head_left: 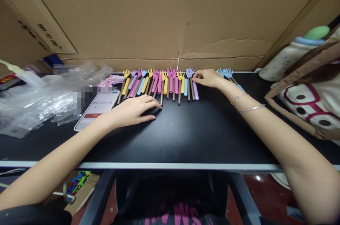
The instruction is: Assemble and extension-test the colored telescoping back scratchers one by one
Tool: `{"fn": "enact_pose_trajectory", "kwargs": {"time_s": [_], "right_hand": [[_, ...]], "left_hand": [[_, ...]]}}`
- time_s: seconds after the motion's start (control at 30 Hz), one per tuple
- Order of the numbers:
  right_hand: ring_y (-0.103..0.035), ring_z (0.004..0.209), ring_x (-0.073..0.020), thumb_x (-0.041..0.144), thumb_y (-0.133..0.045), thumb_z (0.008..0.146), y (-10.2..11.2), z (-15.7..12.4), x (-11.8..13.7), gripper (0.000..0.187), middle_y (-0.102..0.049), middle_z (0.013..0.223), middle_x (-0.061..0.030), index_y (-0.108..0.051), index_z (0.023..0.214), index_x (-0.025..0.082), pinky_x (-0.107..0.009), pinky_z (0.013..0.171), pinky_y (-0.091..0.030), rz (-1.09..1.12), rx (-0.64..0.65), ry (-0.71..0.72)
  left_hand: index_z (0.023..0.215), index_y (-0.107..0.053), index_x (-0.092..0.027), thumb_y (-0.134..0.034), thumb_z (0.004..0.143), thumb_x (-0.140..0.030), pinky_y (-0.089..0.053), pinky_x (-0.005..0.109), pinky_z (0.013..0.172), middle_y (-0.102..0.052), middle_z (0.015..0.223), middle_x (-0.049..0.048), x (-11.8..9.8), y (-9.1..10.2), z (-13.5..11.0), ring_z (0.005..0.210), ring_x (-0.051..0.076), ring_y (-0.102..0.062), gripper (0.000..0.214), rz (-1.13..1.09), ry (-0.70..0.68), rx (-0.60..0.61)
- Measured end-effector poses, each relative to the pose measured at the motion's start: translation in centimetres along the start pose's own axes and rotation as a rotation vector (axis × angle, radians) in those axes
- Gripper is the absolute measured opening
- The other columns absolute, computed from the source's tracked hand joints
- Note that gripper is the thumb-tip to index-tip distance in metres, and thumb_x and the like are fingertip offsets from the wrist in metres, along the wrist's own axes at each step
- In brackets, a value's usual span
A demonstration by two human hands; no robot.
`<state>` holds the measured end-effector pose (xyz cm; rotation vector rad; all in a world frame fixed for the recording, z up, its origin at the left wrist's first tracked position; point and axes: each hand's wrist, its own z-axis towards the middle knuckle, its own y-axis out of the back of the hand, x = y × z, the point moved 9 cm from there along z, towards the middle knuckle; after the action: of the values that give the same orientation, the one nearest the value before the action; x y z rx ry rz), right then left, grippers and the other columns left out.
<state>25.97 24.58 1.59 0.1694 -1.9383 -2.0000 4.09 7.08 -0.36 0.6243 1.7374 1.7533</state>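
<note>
A row of small back scratchers (174, 87) with claw-shaped heads and yellow, pink, purple and blue handles lies along the back of the black table. My left hand (138, 110) rests palm down at the row's near side, thumb and fingers apart, a fingertip touching the dark end of a yellow back scratcher (162, 92). At the row's right end, the bent fingers of my right hand (208, 77) close on the upper part of a purple back scratcher (196, 91). Blue back scratchers (227, 73) lie beyond my right wrist, partly hidden by it.
A phone (99, 106) with a running timer and crumpled clear plastic bags (50, 97) lie at the left, beside a pink packet (111, 80). A cardboard wall (159, 16) stands behind. On the right are a white bottle (285, 58) and a cloth bag (313, 101).
</note>
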Motion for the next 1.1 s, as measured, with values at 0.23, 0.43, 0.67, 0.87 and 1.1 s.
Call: {"fn": "enact_pose_trajectory", "kwargs": {"time_s": [0.23,0.43,0.67,0.87,1.1], "right_hand": [[-0.067,0.091,-0.0214,0.048,-0.062,0.083,-1.3,-0.1,-0.2,0.038,-0.073,0.105,-0.0064,-0.066,0.112,0.023,-0.03,0.074,-0.045,-0.047,0.04,-0.084],[-0.066,0.072,-0.0183,0.036,-0.063,0.08,-1.1,-0.8,-1.1,0.047,-0.074,0.099,-0.0076,-0.061,0.123,0.019,-0.029,0.064,-0.046,-0.074,0.106,-0.18],[-0.069,0.093,-0.0255,0.038,-0.063,0.08,-1.3,-1.3,-0.9,0.048,-0.072,0.112,-0.012,-0.061,0.125,0.019,-0.035,0.077,-0.049,-0.158,0.122,-0.221],[-0.065,0.111,-0.0338,0.026,-0.052,0.09,-2.0,-1.4,-0.8,0.05,-0.066,0.126,-0.0245,-0.051,0.136,0.008,-0.044,0.087,-0.049,-0.218,0.058,-0.252],[-0.066,0.109,-0.0322,0.028,-0.038,0.097,0.1,-2.0,-1.3,0.046,-0.068,0.124,-0.0196,-0.053,0.138,0.014,-0.041,0.081,-0.048,-0.184,-0.021,-0.199]], "left_hand": [[0.127,-0.057,-0.021,-0.049,0.101,-0.039,-0.049,0.036,0.097,-0.061,0.131,0.008,0.0,-0.1,0.0,0.118,0.023,-0.059,0.033,0.012,0.002,-0.002],[0.127,-0.056,-0.022,-0.05,0.101,-0.038,-0.049,0.036,0.099,-0.061,0.132,0.0078,0.2,-0.1,0.0,0.119,0.022,-0.059,0.032,0.01,0.004,-0.006],[0.127,-0.057,-0.021,-0.052,0.1,-0.036,-0.05,0.037,0.099,-0.061,0.131,0.0079,0.1,-0.1,0.1,0.119,0.022,-0.06,0.032,0.0,0.003,-0.016],[0.129,-0.058,-0.02,-0.051,0.1,-0.035,-0.05,0.037,0.1,-0.062,0.132,0.0083,0.1,0.0,0.0,0.119,0.022,-0.06,0.033,0.01,0.0,-0.025],[0.131,-0.057,-0.019,-0.05,0.101,-0.034,-0.05,0.035,0.099,-0.062,0.133,0.009,0.1,0.0,0.0,0.118,0.022,-0.06,0.034,0.016,-0.005,-0.027]]}}
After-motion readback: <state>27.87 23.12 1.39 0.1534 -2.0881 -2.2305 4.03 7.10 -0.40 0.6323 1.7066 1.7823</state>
